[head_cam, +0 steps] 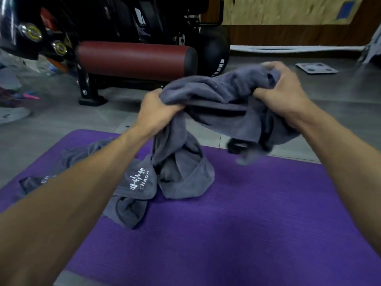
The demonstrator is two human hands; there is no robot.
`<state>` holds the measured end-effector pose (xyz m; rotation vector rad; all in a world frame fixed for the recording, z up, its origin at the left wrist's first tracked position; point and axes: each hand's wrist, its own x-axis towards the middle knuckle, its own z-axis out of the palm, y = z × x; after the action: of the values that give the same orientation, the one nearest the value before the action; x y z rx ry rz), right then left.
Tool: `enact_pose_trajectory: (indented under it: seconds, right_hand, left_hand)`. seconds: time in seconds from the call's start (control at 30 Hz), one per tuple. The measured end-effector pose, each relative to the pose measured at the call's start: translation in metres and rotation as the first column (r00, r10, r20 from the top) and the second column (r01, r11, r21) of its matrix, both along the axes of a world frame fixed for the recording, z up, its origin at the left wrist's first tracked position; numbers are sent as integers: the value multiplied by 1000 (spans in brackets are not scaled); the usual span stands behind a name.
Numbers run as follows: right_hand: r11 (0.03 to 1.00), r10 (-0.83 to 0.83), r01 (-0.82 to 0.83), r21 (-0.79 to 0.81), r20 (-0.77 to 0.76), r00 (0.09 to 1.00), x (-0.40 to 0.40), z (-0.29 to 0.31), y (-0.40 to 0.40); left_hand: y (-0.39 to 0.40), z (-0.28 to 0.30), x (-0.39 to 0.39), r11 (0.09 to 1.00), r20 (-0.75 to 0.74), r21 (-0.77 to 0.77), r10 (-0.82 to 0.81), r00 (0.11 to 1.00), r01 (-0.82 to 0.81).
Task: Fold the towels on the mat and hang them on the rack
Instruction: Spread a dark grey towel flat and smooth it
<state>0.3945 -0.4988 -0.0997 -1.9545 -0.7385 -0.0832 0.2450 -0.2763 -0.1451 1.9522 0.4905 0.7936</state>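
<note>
A grey towel [208, 93] is held up above the far edge of the purple mat [237, 213]. It is bunched and twisted, not yet folded. The left hand [158, 108] grips one bunched part of it with fingers curled around the cloth, and the right hand [282, 91] grips the other part higher and further away, also with curled fingers. Between the hands the cloth sags a little. From the left hand a long part hangs down and its lower end rests on the mat. A blurred part hangs below the right hand, above the mat's far edge.

More grey towels [132, 195] lie crumpled on the left half of the mat, touching the hanging end. One shows a white logo and letters; a forearm covers part of the pile.

The mat lies on a grey tiled floor [51, 124]. Behind it stands a gym bench [134, 58] with a dark red pad on a black frame. Beside the bench is a black ball [216, 54]. Far right on the floor lies a flat grey scale [316, 68].
</note>
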Motion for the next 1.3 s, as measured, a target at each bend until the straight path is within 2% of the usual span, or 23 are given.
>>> enact_pose_trajectory:
  seconds: [0.03,0.1,0.17,0.23,0.33,0.43,0.5,0.63,0.73,0.8,0.83,0.9,0.93,1.0,1.07,1.13,1.17,1.23,1.27,1.3]
  right_hand:
    - [989,97,-96,-114,2,995,-3,-1,-2]
    - [919,314,-338,-202,-139,939,-16,-4,0]
    - [877,417,-454,-159,-220,882,-27,-7,4]
    - [885,427,-458,-81,-246,870,-29,-8,2]
    - [940,323,-340,-41,-224,920,-21,-7,-21]
    - [983,180,-178,33,-287,941,-8,-11,-60]
    - [996,76,-53,74,-356,931,-4,-15,-90]
    - [977,-136,199,80,-488,862,-5,-34,-151]
    - [944,-293,327,-34,-538,790,-9,-48,-195]
    - [920,-389,352,-173,-521,759,-7,-42,-229]
    - [900,-435,339,-274,-495,752,-4,-38,-247]
    - [834,-496,269,-481,-442,747,4,-30,-283]
    - [779,-525,227,-585,-410,746,9,-32,-297]
    - [599,-543,130,-790,-282,791,17,-54,-316]
    - [427,-482,121,-896,-112,869,22,-98,-324]
    - [336,-442,193,-922,26,897,17,-151,-329]
    - [281,-435,209,-937,69,898,14,-177,-331]
    - [159,-349,191,-969,126,929,8,-221,-329]
    - [150,-248,186,-971,145,958,6,-238,-323]
    - [183,-124,181,-966,160,979,6,-251,-314]
  left_hand:
    - [-8,9,4,997,20,-35,-74,997,74]
    - [-31,24,12,963,25,-88,-253,967,254]
    - [-51,33,20,916,-7,-98,-391,920,388]
    - [-60,38,26,900,-49,-120,-427,903,419]
    - [-69,32,32,903,-133,-35,-430,893,429]
    - [-92,-5,40,830,-322,-11,-531,784,558]
    - [-109,-43,46,817,-430,-44,-535,727,575]
    - [-144,-110,64,804,-428,-167,-581,692,571]
    - [-174,-128,82,804,-463,-165,-575,675,571]
    - [-192,-119,91,776,-469,-295,-626,623,557]
    - [-197,-112,95,717,-438,-414,-697,568,561]
    - [-208,-102,101,554,-355,-615,-830,431,561]
    - [-213,-102,103,506,-361,-660,-862,356,556]
    - [-228,-110,108,523,-461,-635,-847,265,568]
    - [-246,-135,112,641,-603,-448,-731,319,623]
    - [-256,-171,111,722,-685,-217,-592,425,657]
    - [-258,-189,109,717,-725,-159,-552,413,679]
    - [-253,-220,105,676,-829,-91,-458,320,731]
    - [-248,-232,100,659,-870,-58,-401,286,750]
    - [-242,-240,93,638,-902,-20,-344,262,770]
